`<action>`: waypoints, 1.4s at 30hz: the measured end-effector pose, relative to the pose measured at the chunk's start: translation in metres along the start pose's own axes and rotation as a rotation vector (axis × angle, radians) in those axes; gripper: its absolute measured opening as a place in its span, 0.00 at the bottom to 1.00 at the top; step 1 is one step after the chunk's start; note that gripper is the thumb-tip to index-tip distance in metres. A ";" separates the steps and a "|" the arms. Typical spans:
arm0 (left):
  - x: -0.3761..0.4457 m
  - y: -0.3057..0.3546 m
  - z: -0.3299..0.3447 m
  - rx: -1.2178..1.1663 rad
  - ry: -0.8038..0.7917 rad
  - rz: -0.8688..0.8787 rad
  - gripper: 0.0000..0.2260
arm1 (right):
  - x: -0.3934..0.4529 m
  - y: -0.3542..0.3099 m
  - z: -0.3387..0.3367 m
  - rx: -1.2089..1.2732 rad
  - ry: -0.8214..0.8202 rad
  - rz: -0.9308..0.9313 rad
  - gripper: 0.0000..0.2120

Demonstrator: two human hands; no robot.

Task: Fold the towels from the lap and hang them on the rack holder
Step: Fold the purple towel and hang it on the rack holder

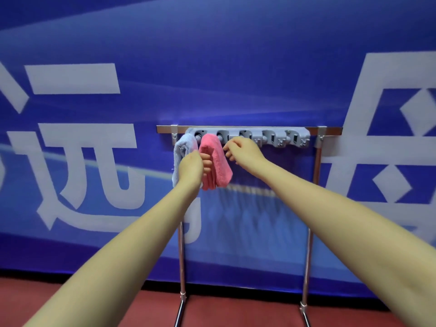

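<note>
Head view: the grey rack holder (247,136) carries two folded towels at its left end, one pale blue towel (180,156) and one pink towel (217,161). The left hand (192,166) grips the pink towel; the right hand (243,149) hangs loosely curled beside it, holding nothing.

From my remote seat I see only two arms and their hands; nothing else of the body comes into the head view. Both forearms are bare along their whole visible length, with no sleeve edge showing at either lower corner. The left hand (191,166) and the right hand (243,147) are bare too, uncovered down to the fingers (205,162). The wrists are uncovered as well. The forearms look smooth, long and slender, widening strongly toward the lens in the wide-angle picture. Fingernails are too small to make out.
</note>
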State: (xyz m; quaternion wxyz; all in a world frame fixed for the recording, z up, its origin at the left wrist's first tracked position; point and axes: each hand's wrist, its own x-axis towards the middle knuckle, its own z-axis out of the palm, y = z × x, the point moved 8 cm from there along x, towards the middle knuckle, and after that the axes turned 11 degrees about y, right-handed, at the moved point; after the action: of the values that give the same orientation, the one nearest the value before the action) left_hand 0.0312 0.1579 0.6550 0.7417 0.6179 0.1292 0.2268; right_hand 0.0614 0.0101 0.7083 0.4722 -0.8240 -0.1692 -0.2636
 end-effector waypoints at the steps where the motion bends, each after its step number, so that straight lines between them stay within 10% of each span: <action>1: -0.020 0.004 0.001 0.014 -0.022 0.005 0.24 | -0.014 -0.006 -0.010 0.081 0.022 0.024 0.13; 12: -0.186 -0.039 -0.004 0.342 -0.339 0.136 0.19 | -0.176 0.016 -0.076 0.468 0.103 0.229 0.16; 33: -0.238 -0.523 -0.055 0.726 -0.373 -0.562 0.17 | -0.543 0.429 0.035 0.011 -0.044 1.255 0.11; 42: -0.208 -0.672 -0.075 0.819 -0.167 -0.753 0.13 | -0.549 0.526 0.126 -0.413 -0.563 0.920 0.11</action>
State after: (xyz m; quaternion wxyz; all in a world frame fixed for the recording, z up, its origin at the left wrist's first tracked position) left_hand -0.0652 0.0293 -0.0344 0.4786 0.7825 0.3592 -0.1718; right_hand -0.0679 -0.1581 -0.0324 0.3043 -0.9263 0.1422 0.1705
